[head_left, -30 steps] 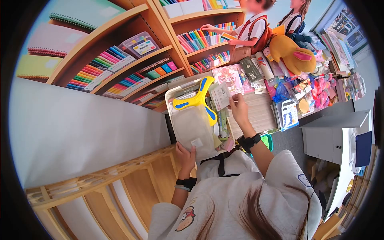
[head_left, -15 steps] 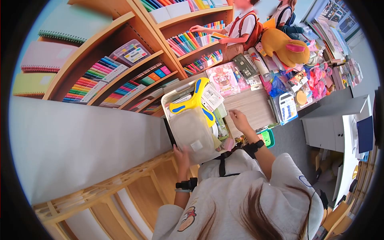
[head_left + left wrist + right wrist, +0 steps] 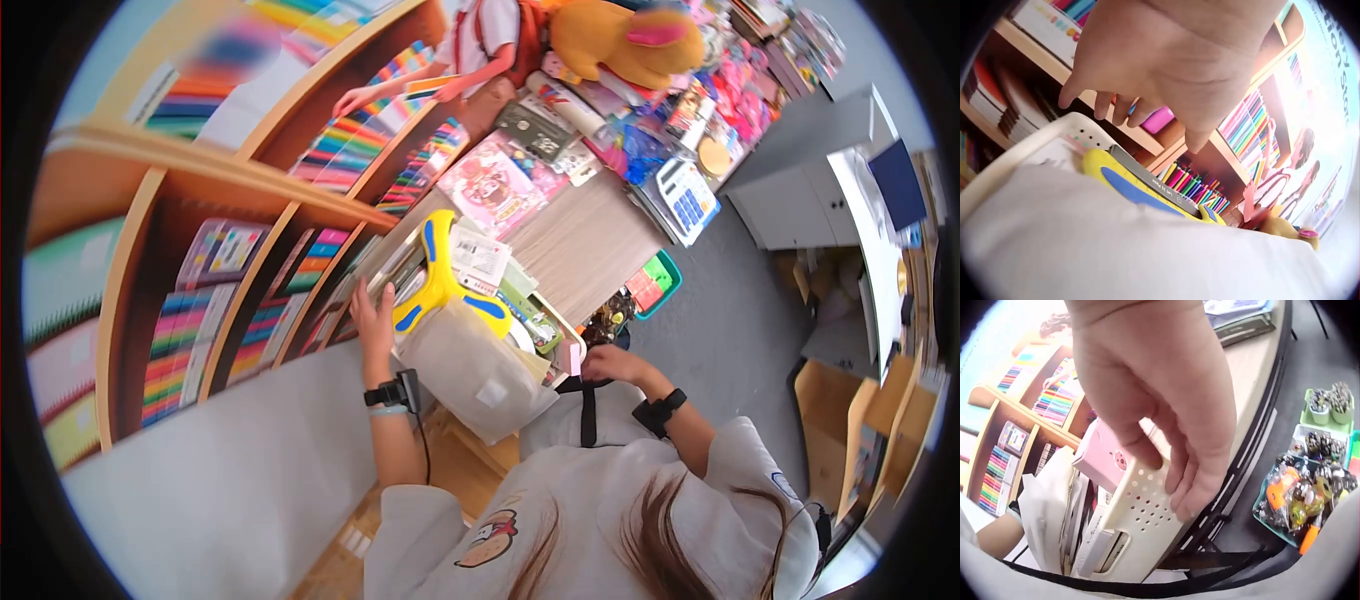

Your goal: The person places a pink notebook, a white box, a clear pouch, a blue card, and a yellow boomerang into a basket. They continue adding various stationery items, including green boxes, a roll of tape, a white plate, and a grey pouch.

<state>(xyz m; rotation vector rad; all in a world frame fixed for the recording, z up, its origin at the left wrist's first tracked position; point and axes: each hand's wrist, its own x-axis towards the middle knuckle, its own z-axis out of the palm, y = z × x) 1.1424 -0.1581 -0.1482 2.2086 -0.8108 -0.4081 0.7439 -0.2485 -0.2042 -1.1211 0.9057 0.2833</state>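
A white basket stands on the wooden desk, its perforated wall large in the right wrist view. In it lie a yellow-and-blue three-armed object, a white card pack and a pink box. A translucent pouch covers its near left part. My left hand is at the basket's left side; in the left wrist view the hand has fingers extended above the rim. My right hand is at the near right corner, fingers curled over the wall, gripping it.
Behind the basket, a pink picture pack, a calculator and a yellow plush toy lie on the desk. Tubs of small items stand right, below desk level. A shelf-print wall rises at left.
My right hand has let go of the white card pack and come down to the basket's near right corner. My left hand has moved up along the left side. The head view has turned.
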